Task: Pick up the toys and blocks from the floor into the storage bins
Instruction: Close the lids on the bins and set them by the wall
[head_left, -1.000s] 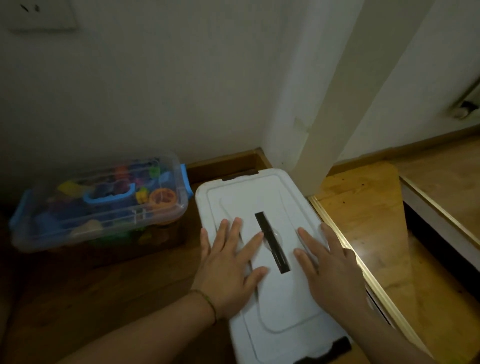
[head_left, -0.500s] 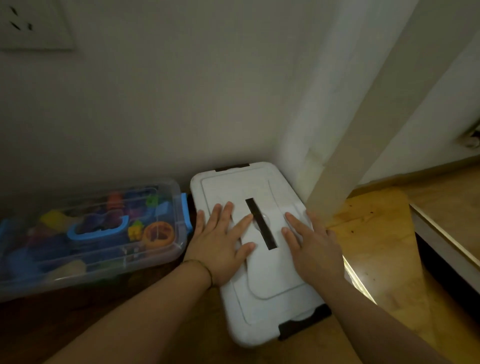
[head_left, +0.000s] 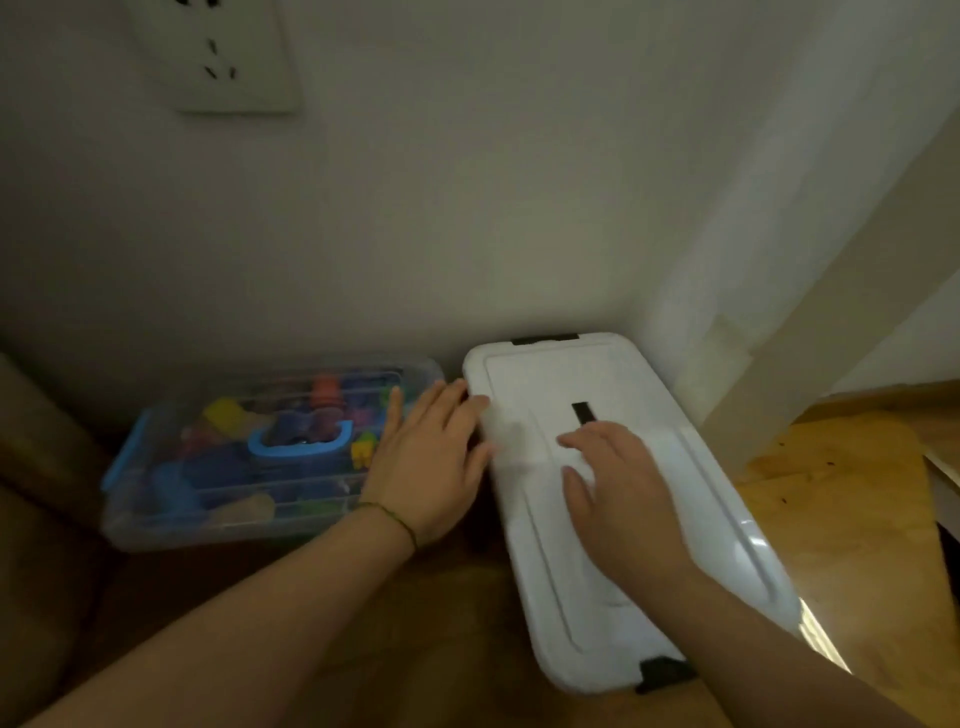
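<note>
A white storage bin (head_left: 701, 499) with a closed lid and black latches stands on the wooden floor against the wall. My right hand (head_left: 621, 499) rests flat on the middle of its lid, fingers spread over the black handle strip. My left hand (head_left: 428, 462) lies with straight fingers in the gap at the bin's left edge, fingertips touching the lid's rim. Left of it sits a clear bin (head_left: 208, 457) with blue latches and a blue handle, lid on, filled with several coloured toys and blocks.
A white wall with a power socket (head_left: 218, 52) rises right behind both bins. A pale slanted post (head_left: 810, 332) stands at the white bin's right. Lighter wooden flooring (head_left: 841, 525) extends to the right; a brown cushion edge (head_left: 36, 467) is at the left.
My left hand has slid off the white lid to its left edge, between the two bins. The right hand has shifted to the lid's centre. The view has moved closer and tilted up.
</note>
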